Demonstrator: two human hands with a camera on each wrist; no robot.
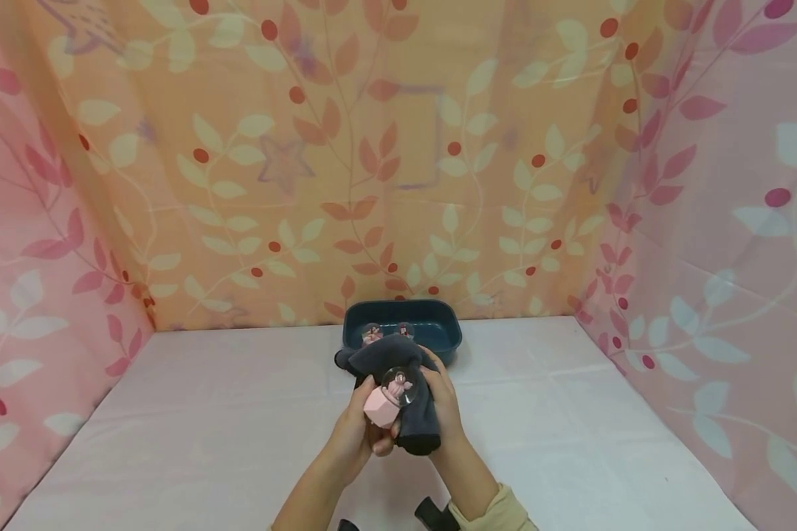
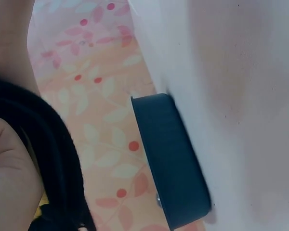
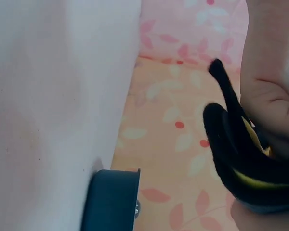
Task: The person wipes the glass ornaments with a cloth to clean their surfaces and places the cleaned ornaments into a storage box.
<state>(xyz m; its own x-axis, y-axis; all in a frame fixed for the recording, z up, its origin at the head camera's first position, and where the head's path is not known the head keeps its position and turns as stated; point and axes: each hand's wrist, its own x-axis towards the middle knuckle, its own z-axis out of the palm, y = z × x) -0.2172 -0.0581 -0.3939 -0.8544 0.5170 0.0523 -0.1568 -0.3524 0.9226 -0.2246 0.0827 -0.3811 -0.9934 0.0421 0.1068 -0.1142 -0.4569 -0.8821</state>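
Observation:
In the head view my left hand [image 1: 353,429] holds a small snow globe [image 1: 381,408] by its pink faceted base. The globe's clear dome, with a pink figure inside, is tilted to the upper right. A dark grey cloth [image 1: 421,417] with black edging is draped behind and beside the dome, gripped by my right hand [image 1: 446,402]. Part of the right hand's fingers is hidden by the cloth. Both wrist views show folds of the cloth [image 2: 58,139] close up, with some yellow in the right wrist view; the globe cannot be made out there.
A dark teal bin [image 1: 449,332] stands at the back of the white table [image 1: 239,413], just beyond the hands. Two similar snow globes [image 1: 371,334] sit inside it. Floral curtains [image 1: 345,184] enclose the back and sides. Black cylindrical pieces [image 1: 436,514] show near the forearms.

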